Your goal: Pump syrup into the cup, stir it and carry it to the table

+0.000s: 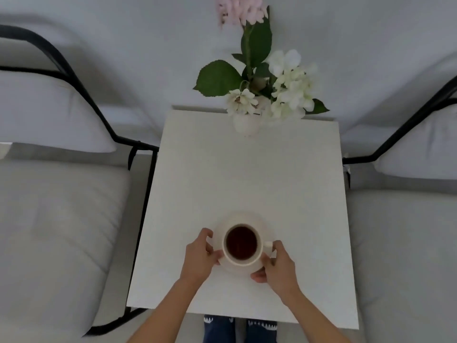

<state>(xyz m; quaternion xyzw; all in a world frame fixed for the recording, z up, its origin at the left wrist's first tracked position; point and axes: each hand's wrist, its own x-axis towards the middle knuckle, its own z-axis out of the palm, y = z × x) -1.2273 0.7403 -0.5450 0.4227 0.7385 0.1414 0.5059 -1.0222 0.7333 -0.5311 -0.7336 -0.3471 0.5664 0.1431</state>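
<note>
Cup [241,244] full, on saucer [265,229], near table [247,174] edge. Our left hand [199,256] and right hand [277,266] pinch saucer rim; jerky release risks slosh, we judge.

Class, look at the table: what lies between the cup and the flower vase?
Nothing: in the head view, bare white table stretches from the cup on its saucer to the flower vase.

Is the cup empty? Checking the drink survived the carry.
No, the cup holds dark liquid almost to its rim.
</note>
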